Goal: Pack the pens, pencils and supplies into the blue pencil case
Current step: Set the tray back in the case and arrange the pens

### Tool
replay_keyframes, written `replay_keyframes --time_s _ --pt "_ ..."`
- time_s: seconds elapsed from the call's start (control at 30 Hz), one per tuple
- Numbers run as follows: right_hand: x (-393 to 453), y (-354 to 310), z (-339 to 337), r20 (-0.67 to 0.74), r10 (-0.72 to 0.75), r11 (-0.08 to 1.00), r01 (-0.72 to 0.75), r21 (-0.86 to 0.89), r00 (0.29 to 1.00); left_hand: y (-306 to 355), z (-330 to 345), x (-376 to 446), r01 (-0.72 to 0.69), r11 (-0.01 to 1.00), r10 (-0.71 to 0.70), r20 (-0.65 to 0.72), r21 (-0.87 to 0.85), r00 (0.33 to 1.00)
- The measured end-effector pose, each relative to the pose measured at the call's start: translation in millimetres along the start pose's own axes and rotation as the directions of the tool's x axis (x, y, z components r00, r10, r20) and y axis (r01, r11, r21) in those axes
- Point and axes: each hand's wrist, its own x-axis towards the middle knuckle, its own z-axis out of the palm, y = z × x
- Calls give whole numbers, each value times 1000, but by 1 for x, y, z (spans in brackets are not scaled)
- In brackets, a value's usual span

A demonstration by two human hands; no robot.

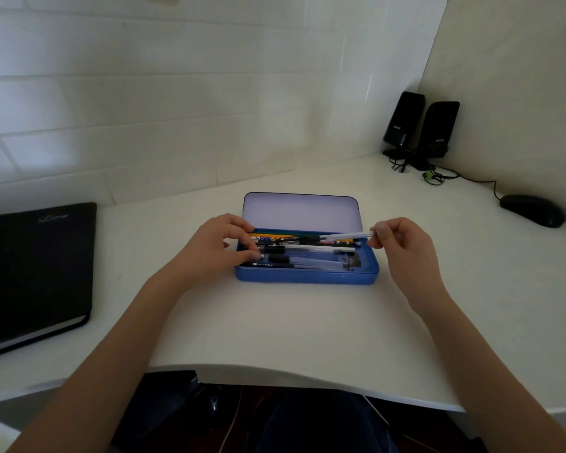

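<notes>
The blue pencil case (304, 277) lies open on the white desk, its pale lid (299, 212) tilted back. Several pens and pencils (307, 248) lie lengthwise inside it. My left hand (221, 248) rests over the case's left end, fingertips touching the ends of the pens there. My right hand (406, 246) hovers at the right end and pinches the tip of a clear pen (345, 236), which lies slanted over the others.
A black notebook (35, 273) lies at the left of the desk (275, 328). Two black speakers (420, 129) with cables stand in the far right corner, and a black mouse (531, 210) sits to their right. White walls close off the back and the right side.
</notes>
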Motion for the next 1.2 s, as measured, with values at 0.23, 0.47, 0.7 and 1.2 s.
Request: replay_keyframes --time_s 0.23,0.47,0.7,1.2 --pt "1 -1 -2 -68 5 998 -1 66 998 -1 -1 0 -5 1000 5 13 8 1000" --pt "-1 -3 -2 -31 45 988 -40 148 998 -3 -2 0 -18 999 16 46 39 999" --pt "-7 -2 10 94 -32 999 33 -18 995 -6 -4 0 6 1000 -6 47 -1 999" --pt "-12 -5 21 207 -100 972 140 -187 973 -10 -5 -6 -74 994 65 -103 -87 993"
